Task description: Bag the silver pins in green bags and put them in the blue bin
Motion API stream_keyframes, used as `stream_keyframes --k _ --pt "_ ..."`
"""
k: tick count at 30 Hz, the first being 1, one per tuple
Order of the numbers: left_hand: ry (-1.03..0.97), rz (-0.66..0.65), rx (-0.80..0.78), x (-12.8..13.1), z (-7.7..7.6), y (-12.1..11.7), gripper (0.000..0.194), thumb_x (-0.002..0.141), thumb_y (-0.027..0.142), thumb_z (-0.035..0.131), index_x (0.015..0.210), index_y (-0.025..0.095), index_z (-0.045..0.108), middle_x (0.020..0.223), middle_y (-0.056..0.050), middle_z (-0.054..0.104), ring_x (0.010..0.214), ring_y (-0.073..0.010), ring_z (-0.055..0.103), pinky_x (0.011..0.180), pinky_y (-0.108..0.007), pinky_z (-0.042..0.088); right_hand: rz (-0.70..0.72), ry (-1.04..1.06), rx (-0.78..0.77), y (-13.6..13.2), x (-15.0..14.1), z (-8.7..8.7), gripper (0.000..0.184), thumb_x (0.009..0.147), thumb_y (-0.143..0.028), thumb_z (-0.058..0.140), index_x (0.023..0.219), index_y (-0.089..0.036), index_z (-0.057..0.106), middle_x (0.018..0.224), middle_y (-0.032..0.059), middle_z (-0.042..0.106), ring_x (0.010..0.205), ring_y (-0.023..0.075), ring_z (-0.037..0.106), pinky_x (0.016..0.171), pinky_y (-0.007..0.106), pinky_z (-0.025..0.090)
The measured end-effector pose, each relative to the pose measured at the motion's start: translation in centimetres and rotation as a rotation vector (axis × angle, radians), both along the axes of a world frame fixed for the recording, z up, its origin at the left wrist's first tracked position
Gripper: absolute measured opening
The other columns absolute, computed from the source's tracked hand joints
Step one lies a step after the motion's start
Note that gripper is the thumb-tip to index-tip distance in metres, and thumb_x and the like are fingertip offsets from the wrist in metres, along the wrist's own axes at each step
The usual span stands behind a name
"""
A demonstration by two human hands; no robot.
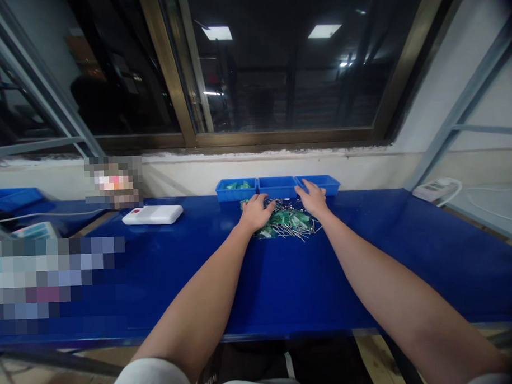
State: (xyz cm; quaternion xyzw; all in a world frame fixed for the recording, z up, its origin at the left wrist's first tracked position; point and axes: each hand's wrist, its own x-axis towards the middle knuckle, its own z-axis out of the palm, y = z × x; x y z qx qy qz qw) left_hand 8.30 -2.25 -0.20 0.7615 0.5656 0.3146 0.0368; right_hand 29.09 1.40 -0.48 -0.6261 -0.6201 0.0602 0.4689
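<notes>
A heap of small green components with thin metal leads (287,222) lies on the blue table (284,280), just in front of three blue bins. My left hand (256,211) rests on the left side of the heap, fingers curled down onto the parts. My right hand (311,198) lies on the heap's right side, fingers stretched flat toward the right bin (323,182). Several green parts sit in the left bin (236,188). The middle bin (276,185) shows no contents from here.
A white box with a red button (152,214) sits left of the heap. Another blue tray (12,197) stands at the far left. A white power strip with cable (435,189) lies at the right. A dark window runs behind the table.
</notes>
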Motion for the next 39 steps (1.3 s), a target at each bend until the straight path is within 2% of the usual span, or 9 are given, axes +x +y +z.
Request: stream_keyframes --k 2,4,7,9,13,19,27,32,39 --pt "0.027 -0.026 -0.041 0.1 0.0 -0.2 0.054 0.084 0.058 0.037 0.119 0.02 0.053 0.122 -0.012 0.056 0.116 -0.0296 0.048 0.097 -0.047 0.033 0.035 -0.067 0.042 -0.1 -0.4 0.1 0.052 0.078 -0.05 0.051 0.12 -0.02 0.056 0.12 0.0131 0.056 0.112 0.0296 0.044 0.094 0.047 0.031" --pt "0.07 -0.062 -0.06 0.1 0.1 -0.4 0.062 0.082 0.064 0.035 0.121 0.02 0.053 0.124 -0.013 0.055 0.118 -0.0307 0.046 0.098 -0.049 0.031 0.114 -0.13 0.074 -0.3 -0.9 0.2 0.043 0.078 -0.041 0.054 0.112 -0.018 0.061 0.107 0.0124 0.061 0.102 0.0265 0.05 0.092 0.043 0.034" --pt "0.152 -0.107 -0.058 0.2 0.1 -0.7 0.064 0.079 0.065 0.039 0.121 0.02 0.054 0.126 -0.013 0.054 0.119 -0.031 0.044 0.099 -0.05 0.029 0.308 -0.251 0.02 -0.7 -1.6 0.2 0.027 0.074 -0.034 0.059 0.093 -0.017 0.069 0.088 0.0085 0.065 0.087 0.0219 0.055 0.086 0.037 0.039" --pt "0.195 -0.127 -0.049 0.2 0.1 -0.8 0.06 0.079 0.063 0.042 0.12 0.022 0.055 0.126 -0.012 0.054 0.119 -0.0303 0.045 0.099 -0.05 0.029 0.383 -0.331 -0.036 -0.9 -2.1 0.0 0.024 0.072 -0.035 0.062 0.087 -0.018 0.07 0.085 0.008 0.065 0.084 0.0212 0.055 0.084 0.035 0.04" --pt "0.228 -0.149 -0.052 0.2 0.1 -0.9 0.054 0.08 0.061 0.042 0.115 0.023 0.059 0.126 -0.012 0.054 0.12 -0.03 0.045 0.098 -0.048 0.031 0.412 -0.378 -0.097 -1.2 -2.8 -0.3 0.021 0.073 -0.034 0.061 0.083 -0.019 0.072 0.084 0.0079 0.066 0.08 0.0199 0.058 0.079 0.032 0.042" --pt "0.236 -0.156 -0.051 0.2 0.0 -0.8 0.056 0.079 0.062 0.041 0.114 0.023 0.06 0.128 -0.012 0.053 0.122 -0.0316 0.043 0.098 -0.049 0.031 0.48 -0.224 -0.183 -1.3 -2.7 -0.1 0.015 0.071 -0.03 0.062 0.079 -0.021 0.071 0.075 0.0037 0.069 0.068 0.0179 0.061 0.065 0.028 0.044" --pt "0.202 -0.171 -0.057 0.3 0.3 -1.0 0.056 0.081 0.063 0.037 0.112 0.022 0.061 0.122 -0.011 0.057 0.117 -0.0299 0.047 0.097 -0.05 0.031 0.449 -0.251 -0.015 -1.1 -2.8 -0.4 0.011 0.071 -0.025 0.061 0.077 -0.02 0.07 0.078 0.0042 0.066 0.07 0.0162 0.058 0.071 0.03 0.044" --pt "0.111 -0.125 -0.031 0.5 0.5 -1.1 0.052 0.086 0.057 0.033 0.114 0.022 0.059 0.118 -0.01 0.059 0.114 -0.0266 0.049 0.097 -0.046 0.032 0.49 -0.05 0.023 -1.6 -3.2 0.1 0.018 0.075 -0.03 0.056 0.082 -0.017 0.066 0.07 0.003 0.065 0.063 0.0142 0.057 0.064 0.027 0.045" --pt "0.011 -0.179 0.12 0.6 0.9 -0.9 0.03 0.086 0.039 0.049 0.106 0.021 0.062 0.105 -0.007 0.066 0.101 -0.021 0.058 0.091 -0.035 0.041 0.606 0.404 -0.115 -1.7 -3.8 0.5 0.014 0.068 -0.028 0.059 0.076 -0.017 0.056 0.064 0.0024 0.065 0.055 0.0126 0.057 0.056 0.026 0.046"
